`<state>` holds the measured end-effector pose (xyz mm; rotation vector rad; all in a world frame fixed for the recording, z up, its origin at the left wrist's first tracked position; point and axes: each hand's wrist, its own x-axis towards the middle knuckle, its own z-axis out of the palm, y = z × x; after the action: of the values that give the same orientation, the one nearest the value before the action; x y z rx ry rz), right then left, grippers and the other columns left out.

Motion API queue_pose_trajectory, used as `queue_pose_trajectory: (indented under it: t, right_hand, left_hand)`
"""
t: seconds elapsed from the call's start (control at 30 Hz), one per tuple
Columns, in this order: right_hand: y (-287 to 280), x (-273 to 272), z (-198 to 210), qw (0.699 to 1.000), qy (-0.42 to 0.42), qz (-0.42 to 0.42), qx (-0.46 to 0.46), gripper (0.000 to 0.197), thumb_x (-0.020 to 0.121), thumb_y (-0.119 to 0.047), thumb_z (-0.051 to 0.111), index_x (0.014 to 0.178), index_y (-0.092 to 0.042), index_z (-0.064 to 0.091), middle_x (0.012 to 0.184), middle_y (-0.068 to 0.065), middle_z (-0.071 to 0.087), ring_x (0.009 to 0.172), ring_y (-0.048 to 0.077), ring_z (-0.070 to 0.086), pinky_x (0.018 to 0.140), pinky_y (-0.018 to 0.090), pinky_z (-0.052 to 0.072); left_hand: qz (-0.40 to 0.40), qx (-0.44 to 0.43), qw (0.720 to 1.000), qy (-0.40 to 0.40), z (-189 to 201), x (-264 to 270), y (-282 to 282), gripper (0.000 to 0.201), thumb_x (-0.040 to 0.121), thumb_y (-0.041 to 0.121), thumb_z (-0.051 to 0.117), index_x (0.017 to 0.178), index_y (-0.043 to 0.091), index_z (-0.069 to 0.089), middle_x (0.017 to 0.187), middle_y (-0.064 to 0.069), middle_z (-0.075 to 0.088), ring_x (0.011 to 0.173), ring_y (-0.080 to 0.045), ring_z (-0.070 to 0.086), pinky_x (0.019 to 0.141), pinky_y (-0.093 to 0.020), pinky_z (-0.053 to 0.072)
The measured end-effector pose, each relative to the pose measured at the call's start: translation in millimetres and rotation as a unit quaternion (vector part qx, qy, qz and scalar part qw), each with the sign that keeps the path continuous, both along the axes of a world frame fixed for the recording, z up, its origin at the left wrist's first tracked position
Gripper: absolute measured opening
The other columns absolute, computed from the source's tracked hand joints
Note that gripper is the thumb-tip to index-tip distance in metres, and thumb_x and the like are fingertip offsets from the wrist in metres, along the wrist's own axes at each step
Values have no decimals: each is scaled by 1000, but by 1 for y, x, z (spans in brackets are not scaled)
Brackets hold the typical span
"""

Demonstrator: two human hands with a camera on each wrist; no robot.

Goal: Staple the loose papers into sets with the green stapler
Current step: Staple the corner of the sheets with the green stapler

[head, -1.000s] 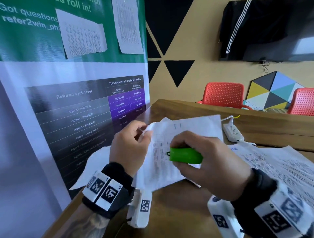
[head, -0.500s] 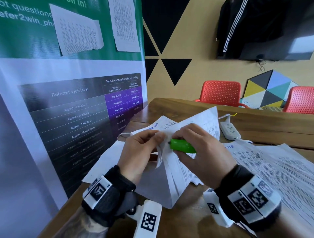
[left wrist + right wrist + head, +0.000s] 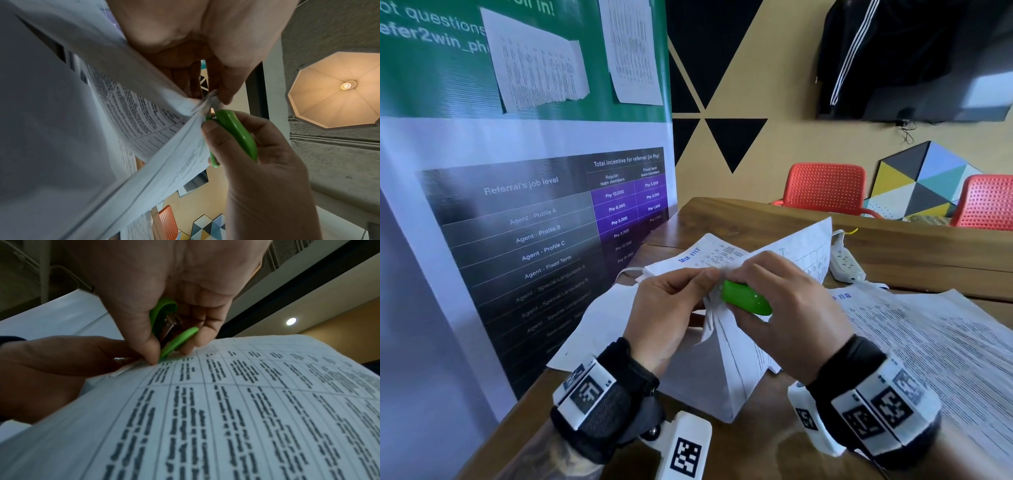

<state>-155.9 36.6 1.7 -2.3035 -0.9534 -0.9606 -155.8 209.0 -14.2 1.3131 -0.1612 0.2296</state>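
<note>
Words on the big banner point(image 3: 524, 192) beside me say "Referral's job level", "Agent - Profile A" and "Php 10,000". My left hand point(image 3: 667, 318) pinches one corner of the paper set point(image 3: 726, 370), lifted off the table. My right hand point(image 3: 787, 308) curls around the green stapler point(image 3: 746, 301), and its mouth sits on that same corner, right by my left fingertips. More printed papers point(image 3: 928, 342) lie on the brown wooden table point(image 3: 767, 445). A white power strip point(image 3: 847, 262) lies farther back. Two red chairs point(image 3: 825, 188) stand by a tan wall with black triangles.
</note>
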Motion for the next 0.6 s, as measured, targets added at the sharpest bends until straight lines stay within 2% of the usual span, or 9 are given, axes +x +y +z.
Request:
queue_pose_trajectory:
  t: [0.1,0.23,0.3,0.4,0.5,0.57,0.6]
  right_hand:
    - [0,0,-1,1000,-1,1,5,35,78,-18,76,112,-24,70,98,-5,63,89,20,64,68,37,55]
    - [-2,2,0,997,31,27,65,29,82,-26,78,110,-27,71,97,-11,65,85,12,65,69,33,54]
    - [-3,3,0,993,60,40,97,27,81,-30,78,107,-26,72,95,-13,67,84,8,65,72,31,53]
    - [-3,4,0,978,129,51,153,25,79,-28,83,102,-28,73,92,-14,72,87,7,66,78,23,51]
    - [-4,3,2,965,194,41,169,22,79,-32,82,99,-31,73,88,-15,73,86,6,66,76,16,49]
    - [-5,6,3,952,238,48,184,18,80,-34,80,97,-30,74,84,-11,73,79,5,66,73,20,50]
    - [-6,7,3,940,270,65,198,16,81,-35,80,95,-28,74,82,-6,73,75,6,66,73,27,53]
  left_hand:
    - [1,8,1000,0,-1,0,1,17,90,21,69,95,10,81,90,-16,78,73,-24,73,60,-26,54]
    - [-2,3,1000,-2,1,-1,1,18,90,23,69,92,10,82,86,-17,77,72,-25,72,62,-29,55]
    - [-5,0,1000,-4,1,-2,1,18,91,23,68,92,12,82,85,-17,77,73,-24,72,63,-30,55]
    - [-7,4,1000,-15,-1,-1,1,17,92,21,67,95,12,82,88,-16,77,78,-26,73,70,-35,55]
    - [9,25,999,-29,-1,-1,1,16,93,19,66,96,14,82,91,-14,78,80,-25,73,73,-39,58]
    - [19,42,998,-35,-2,-1,2,16,93,22,67,95,16,82,91,-13,78,80,-25,73,76,-45,58]
    - [25,48,998,-36,-2,0,2,16,92,24,68,96,16,81,91,-13,78,81,-25,73,77,-47,59]
